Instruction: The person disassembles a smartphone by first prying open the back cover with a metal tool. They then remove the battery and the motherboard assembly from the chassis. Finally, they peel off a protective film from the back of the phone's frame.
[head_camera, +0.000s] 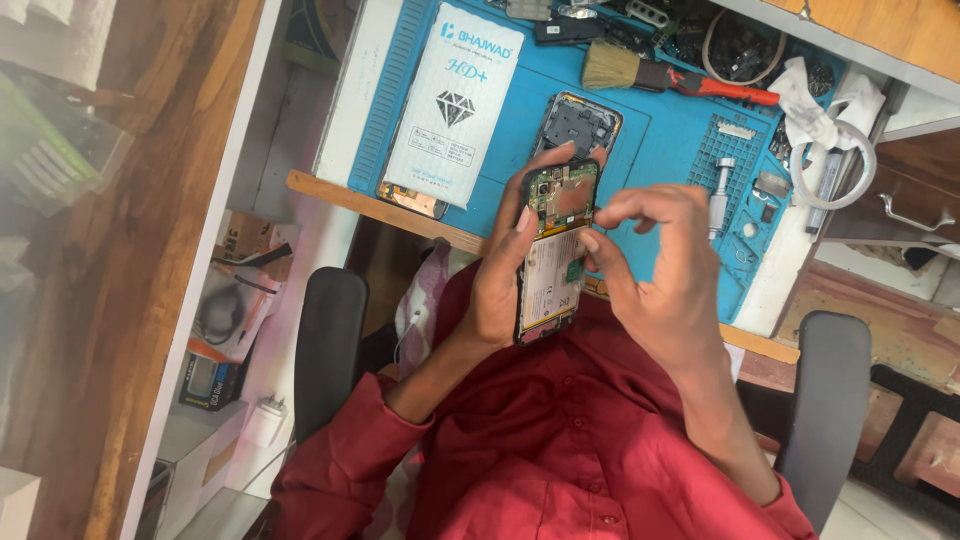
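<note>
My left hand (503, 275) holds an opened phone (553, 262) upright over my lap, its back removed so the circuit board and white battery show. The thumb lies along its left edge and the fingertips curl over the top. My right hand (662, 262) sits against the phone's right edge, thumb and forefinger pinched beside a small green part (577, 269) by the battery. I cannot tell whether anything is held in that pinch. Red sleeves cover both arms.
A blue work mat (660, 140) on the bench carries a phone back shell (577, 125), a white flat package (455, 105) lying over another phone (412, 200), a brush (640, 72), a metal tool (722, 185) and a white cloth (815, 110). Black chair armrests (330, 345) flank me.
</note>
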